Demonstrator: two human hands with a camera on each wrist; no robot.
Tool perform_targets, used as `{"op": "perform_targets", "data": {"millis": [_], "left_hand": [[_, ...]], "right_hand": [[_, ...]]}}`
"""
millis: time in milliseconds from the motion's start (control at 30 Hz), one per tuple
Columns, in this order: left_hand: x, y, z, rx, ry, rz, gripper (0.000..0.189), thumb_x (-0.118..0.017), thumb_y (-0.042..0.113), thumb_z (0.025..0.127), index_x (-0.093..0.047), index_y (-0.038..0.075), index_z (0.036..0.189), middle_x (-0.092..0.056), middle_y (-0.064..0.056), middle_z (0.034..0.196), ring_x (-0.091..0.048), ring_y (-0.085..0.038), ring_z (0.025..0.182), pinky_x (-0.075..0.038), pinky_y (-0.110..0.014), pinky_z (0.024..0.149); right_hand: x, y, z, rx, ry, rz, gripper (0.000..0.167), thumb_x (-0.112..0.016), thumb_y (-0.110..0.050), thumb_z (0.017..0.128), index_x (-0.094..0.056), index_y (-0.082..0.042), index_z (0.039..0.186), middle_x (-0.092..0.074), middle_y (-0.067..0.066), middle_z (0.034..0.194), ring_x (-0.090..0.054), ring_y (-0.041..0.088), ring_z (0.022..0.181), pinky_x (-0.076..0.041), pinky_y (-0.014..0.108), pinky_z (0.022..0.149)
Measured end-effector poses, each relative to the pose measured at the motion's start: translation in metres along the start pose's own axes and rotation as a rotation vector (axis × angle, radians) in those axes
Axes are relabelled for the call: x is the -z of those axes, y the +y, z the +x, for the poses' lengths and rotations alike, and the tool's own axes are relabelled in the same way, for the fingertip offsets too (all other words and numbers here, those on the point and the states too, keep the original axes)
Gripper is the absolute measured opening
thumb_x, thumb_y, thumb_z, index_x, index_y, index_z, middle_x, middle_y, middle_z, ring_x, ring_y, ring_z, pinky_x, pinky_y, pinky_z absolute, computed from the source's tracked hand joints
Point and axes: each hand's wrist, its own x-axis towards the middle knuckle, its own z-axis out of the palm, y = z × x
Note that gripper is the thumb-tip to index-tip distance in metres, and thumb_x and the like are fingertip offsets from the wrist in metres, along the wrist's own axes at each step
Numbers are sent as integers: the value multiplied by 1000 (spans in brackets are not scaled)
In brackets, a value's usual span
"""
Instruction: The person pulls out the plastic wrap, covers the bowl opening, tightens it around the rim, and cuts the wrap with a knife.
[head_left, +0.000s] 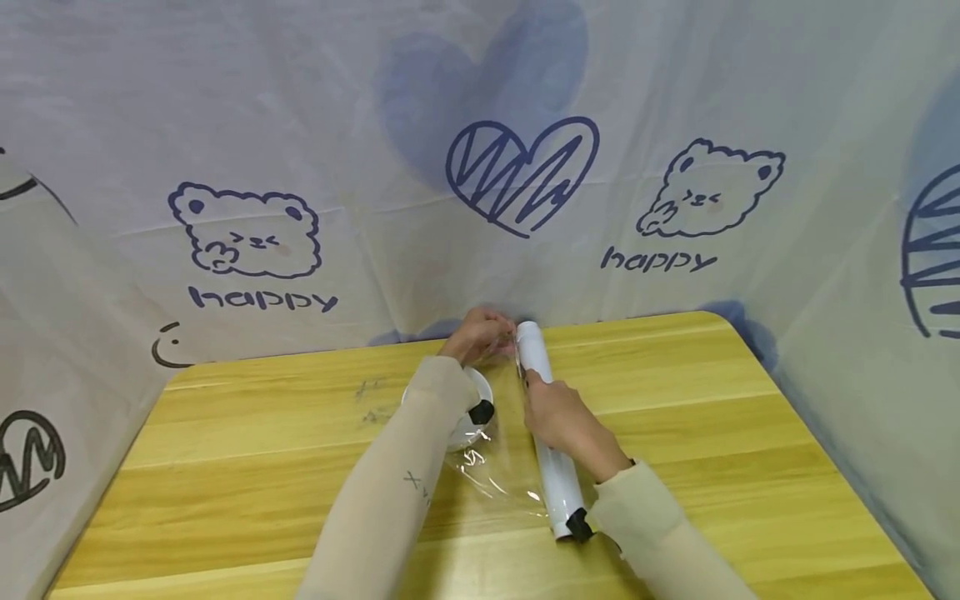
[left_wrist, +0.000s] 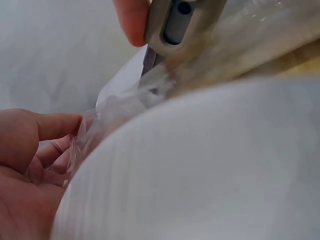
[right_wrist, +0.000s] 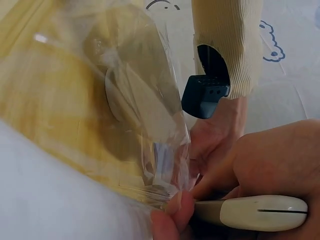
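A white roll of clear cling film (head_left: pixel 558 483) lies lengthwise on the table. From it a sheet of film (head_left: pixel 498 471) stretches left over a round white dish (head_left: pixel 483 385), partly hidden by the left forearm. Near the roll's far end, my left hand (head_left: pixel 480 335) pinches the bunched film edge between thumb and fingers. My right hand (head_left: pixel 558 412) is over the roll, gripping a utility knife (right_wrist: pixel 265 212). In the left wrist view the knife's blade (left_wrist: pixel 148 65) is out and meets the film beside the roll, close to the left fingertips.
The wooden table (head_left: pixel 247 442) ends at a cloth backdrop (head_left: pixel 360 150) printed with hearts and bears, just behind the left hand. Small dark marks (head_left: pixel 371 387) show left of the dish. A black wrist camera (head_left: pixel 482 412) on the left sleeve hangs over the dish.
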Motion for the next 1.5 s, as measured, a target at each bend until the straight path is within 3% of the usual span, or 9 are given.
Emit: {"op": "perform_targets", "data": {"millis": [200, 433, 733, 867, 1033, 1233, 1333, 1500], "left_hand": [[-1, 1, -1, 14, 4, -9, 21, -60, 2, 101, -65, -14, 115, -65, -16, 101, -64, -21, 75, -57, -24, 67], [-1, 1, -2, 14, -11, -30, 24, -61, 3, 101, -63, -16, 116, -66, -17, 98, -67, -21, 73, -58, -25, 65], [0, -2, -1, 33, 5, -53, 22, -61, 3, 101, -66, -13, 116, -67, -17, 98, -68, -19, 67, -51, -18, 52], [-2, -1, -4, 1, 5, -49, 22, -60, 1, 101, -65, -16, 115, -66, -19, 102, -67, -19, 69, -57, -22, 60], [-2, 0, -4, -14, -7, -40, 23, -59, 2, 102, -65, -16, 115, -66, -23, 109, -58, -16, 60, -60, -26, 68], [-1, 0, -4, -7, -3, -48, 20, -58, 2, 103, -64, -15, 110, -67, -22, 106, -53, -13, 55, -61, -35, 83], [-1, 0, -4, 8, -4, -57, 20, -58, 2, 103, -64, -15, 111, -67, -21, 103, -57, -14, 57, -62, -33, 79], [-2, 0, -3, 18, -6, -60, 18, -59, 1, 101, -64, -13, 110, -67, -18, 96, -66, -18, 66, -56, -22, 58]], "right_hand": [[-1, 1, -9, -18, -18, 65, 52, -43, -5, 104, -38, 1, 155, -63, 37, 104, -57, 18, 38, -47, 29, 37], [-2, 1, -19, 8, -28, 35, 51, -43, -6, 105, -38, 4, 154, -64, 29, 90, -58, 22, 49, -48, 31, 40], [-3, 0, -39, 50, -43, 34, 49, -44, -6, 106, -38, 7, 153, -63, 21, 81, -58, 21, 56, -51, 34, 46], [-3, 0, -50, 63, -43, 45, 49, -43, -4, 105, -39, 9, 152, -62, 20, 77, -57, 20, 54, -50, 34, 45], [-4, 2, -60, 73, -31, 46, 50, -45, -4, 104, -40, 11, 151, -61, 19, 75, -57, 19, 54, -49, 32, 44], [-6, 1, -70, 90, -41, 70, 48, -47, -3, 104, -42, 9, 150, -58, 14, 70, -57, 18, 52, -49, 31, 44], [-7, 1, -76, 106, -36, 73, 47, -49, -2, 103, -43, 9, 148, -59, 15, 72, -57, 19, 53, -50, 31, 44], [-8, 4, -85, 117, -26, 88, 48, -49, -2, 102, -44, 10, 148, -62, 18, 75, -55, 18, 52, -47, 31, 42]]}}
